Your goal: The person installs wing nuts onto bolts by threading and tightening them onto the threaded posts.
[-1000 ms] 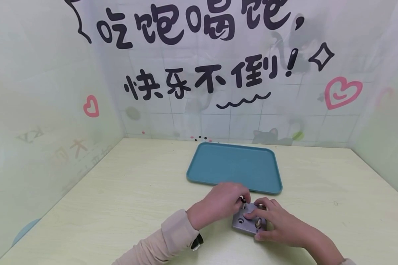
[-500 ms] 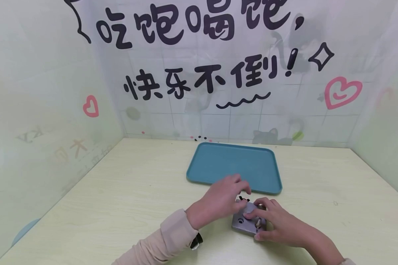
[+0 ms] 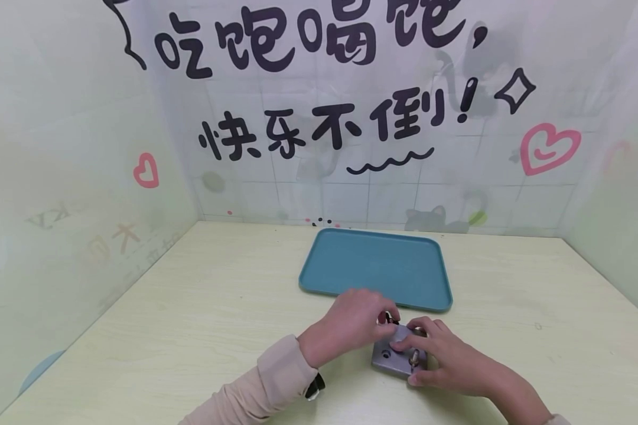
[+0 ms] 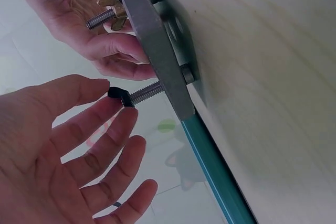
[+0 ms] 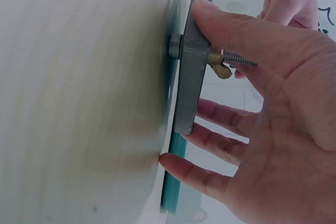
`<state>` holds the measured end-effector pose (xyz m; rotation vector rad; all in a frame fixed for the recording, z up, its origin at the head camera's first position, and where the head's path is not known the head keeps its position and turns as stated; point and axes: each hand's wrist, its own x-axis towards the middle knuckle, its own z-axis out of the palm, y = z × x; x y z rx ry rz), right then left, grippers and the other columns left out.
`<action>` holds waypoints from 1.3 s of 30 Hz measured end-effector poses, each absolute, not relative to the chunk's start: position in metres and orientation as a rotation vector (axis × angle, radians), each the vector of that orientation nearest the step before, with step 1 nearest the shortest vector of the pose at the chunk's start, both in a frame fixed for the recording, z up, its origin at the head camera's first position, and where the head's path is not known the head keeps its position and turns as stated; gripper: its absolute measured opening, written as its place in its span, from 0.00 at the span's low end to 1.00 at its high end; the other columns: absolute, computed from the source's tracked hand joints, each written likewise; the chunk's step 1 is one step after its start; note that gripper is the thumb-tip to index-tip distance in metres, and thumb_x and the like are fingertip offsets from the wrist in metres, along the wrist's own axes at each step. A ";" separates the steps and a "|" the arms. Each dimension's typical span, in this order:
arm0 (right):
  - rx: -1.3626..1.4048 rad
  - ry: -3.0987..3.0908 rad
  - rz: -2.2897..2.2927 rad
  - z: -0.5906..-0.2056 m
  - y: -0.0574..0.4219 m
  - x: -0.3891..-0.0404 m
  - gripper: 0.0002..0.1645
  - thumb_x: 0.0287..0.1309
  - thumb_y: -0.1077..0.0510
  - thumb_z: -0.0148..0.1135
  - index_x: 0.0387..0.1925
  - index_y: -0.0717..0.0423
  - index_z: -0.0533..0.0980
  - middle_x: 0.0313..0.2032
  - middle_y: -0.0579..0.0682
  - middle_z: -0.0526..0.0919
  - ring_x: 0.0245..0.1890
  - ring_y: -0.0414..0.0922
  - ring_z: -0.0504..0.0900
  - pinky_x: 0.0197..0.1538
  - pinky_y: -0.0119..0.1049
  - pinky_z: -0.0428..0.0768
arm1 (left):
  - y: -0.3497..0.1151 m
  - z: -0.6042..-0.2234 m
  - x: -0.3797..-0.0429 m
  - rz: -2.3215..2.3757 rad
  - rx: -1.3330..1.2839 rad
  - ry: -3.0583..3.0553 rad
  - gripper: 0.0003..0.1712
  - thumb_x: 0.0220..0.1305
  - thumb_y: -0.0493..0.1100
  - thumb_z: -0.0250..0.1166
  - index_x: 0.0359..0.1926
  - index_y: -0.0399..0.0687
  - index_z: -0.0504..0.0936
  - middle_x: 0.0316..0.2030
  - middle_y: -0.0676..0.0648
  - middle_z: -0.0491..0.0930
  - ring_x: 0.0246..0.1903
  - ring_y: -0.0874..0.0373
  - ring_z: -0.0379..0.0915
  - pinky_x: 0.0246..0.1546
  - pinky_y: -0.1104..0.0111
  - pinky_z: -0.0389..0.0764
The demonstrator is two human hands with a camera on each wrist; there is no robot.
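Note:
A grey metal plate with holes lies near the table's front, bolts standing up through it. On the far-left bolt sits a black wing nut at the thread's upper end. My left hand pinches this nut between thumb and fingertips; the ring and little fingers spread free. My right hand grips the plate, with the thumb on its near edge and other fingers along the far side. Beside that hand a brass wing nut is threaded on another bolt.
A blue-green tray lies flat just behind the plate and hands. The pale wood table is bounded by printed cloth walls. A blue rounded shape shows at the far left edge.
Half a second ago my left fingers were spread off the black wing nut; they have come back down and pinch it again. My right hand and the plate have stayed in place.

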<state>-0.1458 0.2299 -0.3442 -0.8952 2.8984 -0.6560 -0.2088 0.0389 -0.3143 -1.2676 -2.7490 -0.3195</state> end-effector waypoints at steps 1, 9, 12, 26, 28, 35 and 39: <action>-0.893 2.900 -0.655 -0.344 0.230 -0.146 0.25 0.47 0.38 0.62 0.48 0.36 0.74 0.52 0.51 0.67 0.49 0.50 0.64 0.43 0.42 0.71 | 0.039 -0.314 -0.208 -0.310 -1.266 -2.747 0.07 0.56 0.52 0.61 0.35 0.61 0.83 0.26 0.61 0.78 0.24 0.71 0.67 0.20 0.80 0.63; -0.892 2.895 -0.652 -0.345 0.231 -0.146 0.24 0.46 0.38 0.62 0.47 0.36 0.74 0.52 0.51 0.67 0.49 0.51 0.64 0.43 0.43 0.71 | 0.038 -0.315 -0.208 -0.317 -1.288 -2.743 0.12 0.57 0.53 0.62 0.41 0.59 0.82 0.35 0.58 0.79 0.30 0.67 0.70 0.26 0.78 0.68; -0.895 2.898 -0.655 -0.345 0.231 -0.146 0.24 0.46 0.38 0.62 0.47 0.35 0.74 0.52 0.51 0.67 0.49 0.51 0.64 0.43 0.43 0.71 | 0.039 -0.315 -0.209 -0.349 -1.324 -2.742 0.14 0.57 0.49 0.62 0.45 0.58 0.80 0.38 0.59 0.80 0.36 0.66 0.73 0.32 0.77 0.71; -0.924 2.931 -0.630 -0.345 0.231 -0.146 0.25 0.46 0.39 0.62 0.48 0.36 0.74 0.52 0.52 0.67 0.49 0.50 0.64 0.43 0.42 0.71 | 0.038 -0.318 -0.209 -0.412 -1.325 -2.745 0.19 0.57 0.37 0.58 0.50 0.58 0.78 0.41 0.56 0.78 0.36 0.65 0.72 0.30 0.78 0.71; -0.912 2.919 -0.631 -0.345 0.230 -0.147 0.25 0.46 0.38 0.62 0.48 0.36 0.74 0.52 0.52 0.67 0.49 0.51 0.64 0.43 0.43 0.71 | 0.038 -0.318 -0.209 -0.392 -1.283 -2.760 0.16 0.58 0.43 0.59 0.49 0.60 0.78 0.37 0.56 0.74 0.31 0.66 0.67 0.25 0.79 0.67; -0.918 2.918 -0.639 -0.345 0.231 -0.147 0.26 0.46 0.38 0.62 0.49 0.37 0.75 0.52 0.51 0.67 0.49 0.50 0.64 0.43 0.41 0.71 | 0.038 -0.319 -0.212 -0.383 -1.265 -2.744 0.09 0.57 0.48 0.59 0.39 0.59 0.82 0.21 0.61 0.73 0.21 0.72 0.64 0.20 0.79 0.63; -0.918 2.920 -0.643 -0.345 0.231 -0.146 0.25 0.46 0.38 0.62 0.49 0.37 0.75 0.52 0.51 0.67 0.49 0.50 0.64 0.43 0.40 0.71 | 0.039 -0.318 -0.211 -0.356 -1.270 -2.730 0.07 0.57 0.49 0.60 0.35 0.59 0.83 0.22 0.62 0.74 0.22 0.72 0.65 0.22 0.78 0.63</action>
